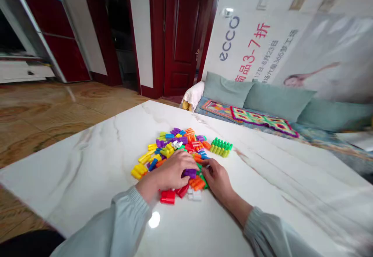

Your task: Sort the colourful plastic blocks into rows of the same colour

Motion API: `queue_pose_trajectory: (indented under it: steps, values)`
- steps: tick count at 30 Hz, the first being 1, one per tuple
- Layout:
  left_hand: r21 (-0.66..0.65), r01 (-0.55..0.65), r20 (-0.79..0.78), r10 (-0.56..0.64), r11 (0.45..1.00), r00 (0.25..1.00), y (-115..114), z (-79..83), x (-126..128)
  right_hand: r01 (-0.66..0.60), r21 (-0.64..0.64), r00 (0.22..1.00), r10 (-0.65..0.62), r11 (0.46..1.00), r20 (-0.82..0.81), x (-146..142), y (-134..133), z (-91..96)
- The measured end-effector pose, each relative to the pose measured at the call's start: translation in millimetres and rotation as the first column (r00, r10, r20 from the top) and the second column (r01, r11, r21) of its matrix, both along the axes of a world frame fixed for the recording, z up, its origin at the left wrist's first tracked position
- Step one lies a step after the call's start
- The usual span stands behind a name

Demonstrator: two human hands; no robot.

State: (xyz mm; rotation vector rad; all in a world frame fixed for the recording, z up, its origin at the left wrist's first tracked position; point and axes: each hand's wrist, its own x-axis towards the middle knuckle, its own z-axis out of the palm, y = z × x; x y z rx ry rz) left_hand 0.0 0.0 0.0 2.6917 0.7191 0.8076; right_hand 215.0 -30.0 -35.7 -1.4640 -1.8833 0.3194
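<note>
Bright plastic building blocks point(167, 150) lie in a loose pile on the white marbled table. My left hand point(173, 168) reaches over the pile from the left, its fingers curled and its thumb beside a purple block point(190, 173). Some of its fingertips are hidden. From the right, my right hand point(218, 179) has its thumb and fingers bent around the edge of a green block point(199, 168), which they partly cover. Orange blocks point(197, 183), a white block point(194, 195) and a red block point(167, 197) sit close below the hands.
Right of the pile, green and yellow-green blocks point(221, 147) stand joined in neat rows. The table point(279, 195) has a corner at the far side. Behind it is a sofa with green cushions point(274, 99); a dark red door point(186, 35) stands farther back.
</note>
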Motion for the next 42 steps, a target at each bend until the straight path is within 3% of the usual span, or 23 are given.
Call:
queue_pose_trajectory:
  steps: [6, 10, 12, 15, 21, 23, 25, 28, 31, 34, 37, 40, 42]
  values:
    - [-0.057, -0.05, 0.167, 0.059, 0.997, 0.984, -1.6, 9.1, 3.8, -0.098, 0.143, 0.995, 0.097, 0.985, 0.013, -3.4, -3.5, 7.7]
    - [-0.236, -0.017, 0.41, 0.116, 0.972, 0.905, -5.6, 14.5, 7.0, -0.165, 0.254, 0.985, 0.174, 0.953, -0.014, -5.6, -12.5, 16.4]
    - [-0.414, 0.079, 0.515, 0.162, 0.907, 0.842, -7.5, 14.7, 9.3, -0.206, 0.293, 0.974, 0.225, 0.934, -0.035, -7.4, -15.9, 21.5]
    - [-0.624, 0.288, 0.616, 0.231, 0.726, 0.753, -8.8, 13.5, 12.6, -0.244, 0.336, 0.958, 0.279, 0.91, -0.059, -12.2, -17.8, 30.3]
    - [-0.706, 0.505, 0.694, 0.344, 0.496, 0.632, -7.4, 14.1, 16.3, -0.266, 0.375, 0.955, 0.296, 0.888, -0.025, -20.1, -15.3, 45.6]
    - [-0.715, 0.553, 0.695, 0.353, 0.427, 0.626, -7.2, 14.8, 16.4, -0.277, 0.384, 0.953, 0.303, 0.881, -0.006, -18.5, -15.1, 50.0]
    - [-0.732, 0.553, 0.678, 0.343, 0.398, 0.65, -6.9, 15.2, 15.3, -0.293, 0.394, 0.95, 0.311, 0.871, 0.017, -15.9, -15.8, 54.5]
    - [-0.756, 0.512, 0.643, 0.316, 0.408, 0.698, -6.1, 15.5, 11.8, -0.315, 0.409, 0.942, 0.336, 0.856, 0.023, -15.3, -18.1, 60.5]
    - [-0.755, 0.493, 0.633, 0.285, 0.432, 0.72, -5.6, 16.2, 8.6, -0.273, 0.39, 0.939, 0.331, 0.88, -0.09, -20.1, -19.4, 63.5]
    - [-0.754, 0.449, 0.615, 0.272, 0.48, 0.74, -6.1, 16.8, 8.7, -0.133, 0.324, 0.936, 0.227, 0.937, -0.271, -18.8, -13.5, 64.2]
    - [-0.72, 0.377, 0.616, 0.287, 0.582, 0.734, -5.8, 15.4, 11.7, 0.081, 0.265, 0.926, 0.026, 0.961, -0.378, 2.3, 3.1, 62.2]
    - [-0.667, 0.306, 0.652, 0.334, 0.679, 0.68, -3.9, 12.8, 14.8, 0.244, 0.252, 0.94, -0.165, 0.937, -0.297, 37.1, 24.0, 53.5]
    - [-0.651, 0.263, 0.668, 0.373, 0.712, 0.643, -2.3, 12.1, 15.7, 0.215, 0.242, 0.972, -0.183, 0.946, -0.145, 56.5, 34.3, 43.6]
